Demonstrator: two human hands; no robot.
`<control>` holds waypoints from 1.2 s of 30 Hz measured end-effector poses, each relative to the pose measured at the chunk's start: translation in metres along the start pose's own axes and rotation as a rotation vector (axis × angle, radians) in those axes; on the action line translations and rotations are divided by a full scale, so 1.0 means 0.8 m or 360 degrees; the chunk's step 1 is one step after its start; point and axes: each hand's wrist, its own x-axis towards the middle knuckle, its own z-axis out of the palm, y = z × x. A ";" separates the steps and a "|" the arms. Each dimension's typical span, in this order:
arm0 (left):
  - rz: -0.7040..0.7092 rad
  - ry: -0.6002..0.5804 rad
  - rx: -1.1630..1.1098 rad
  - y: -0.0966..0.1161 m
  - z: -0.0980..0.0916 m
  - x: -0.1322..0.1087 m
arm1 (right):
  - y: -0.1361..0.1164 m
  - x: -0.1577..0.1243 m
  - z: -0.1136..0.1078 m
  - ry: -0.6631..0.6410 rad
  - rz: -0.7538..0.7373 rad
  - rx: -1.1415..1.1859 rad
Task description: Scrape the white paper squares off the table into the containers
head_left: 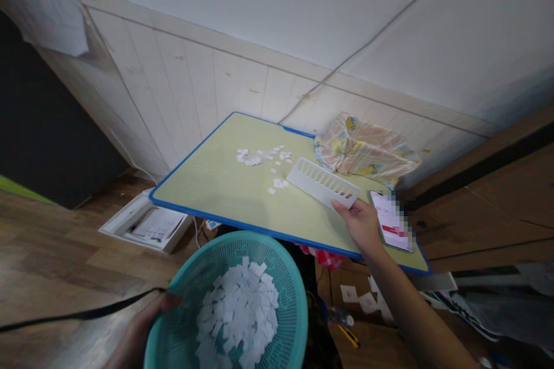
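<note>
**Teal basket of paper slips held below a table, white slotted plate gripped above**

I look down at my left hand (147, 323), low in the frame, with its fingers curled over the rim of a teal basket (190, 294) and holding it. The basket is round, made of plastic, and its wall is a fine mesh of small holes. It hangs just below and in front of the near edge of the table (216, 190). A loose heap of small white paper slips (242, 311) fills its middle, flat, roughly rectangular and overlapping.

My right hand (361, 222) reaches onto the table, its fingers closed on the near corner of a white slotted plate (322, 183). The plate is a long, stiff plastic strip with a row of narrow upright slots, and it lies at an angle on the tabletop.

The table is flat, pale yellow-green and edged in blue. More scattered slips (262, 157) lie on it beyond the plate. A phone (389, 220) rests just beside my right hand, its screen blurred. A crumpled patterned cloth (366, 150) sits at the far right corner. A black strap (78, 316) runs left from the basket, above the wooden floor (52, 242).
</note>
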 end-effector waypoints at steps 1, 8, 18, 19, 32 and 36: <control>-0.0013 -0.0024 0.0007 0.001 0.003 0.001 | -0.004 -0.003 0.002 -0.0035 0.0004 -0.0012; 0.0025 -0.0032 0.0038 0.001 0.026 0.006 | -0.018 -0.014 -0.002 -0.0017 -0.0035 -0.0099; 0.0136 -0.0044 -0.0019 -0.006 0.048 0.021 | -0.027 -0.032 -0.044 -0.0427 -0.0037 -0.0251; 0.0148 -0.0055 -0.0044 -0.006 0.052 0.022 | -0.028 -0.033 -0.046 -0.0448 -0.0045 -0.0268; 0.0122 -0.0167 -0.0250 -0.009 0.076 0.009 | -0.042 -0.063 -0.043 -0.0602 -0.0176 -0.0290; 0.0134 -0.0207 -0.0247 -0.009 0.075 0.005 | -0.041 -0.056 -0.028 -0.0432 -0.0173 -0.0278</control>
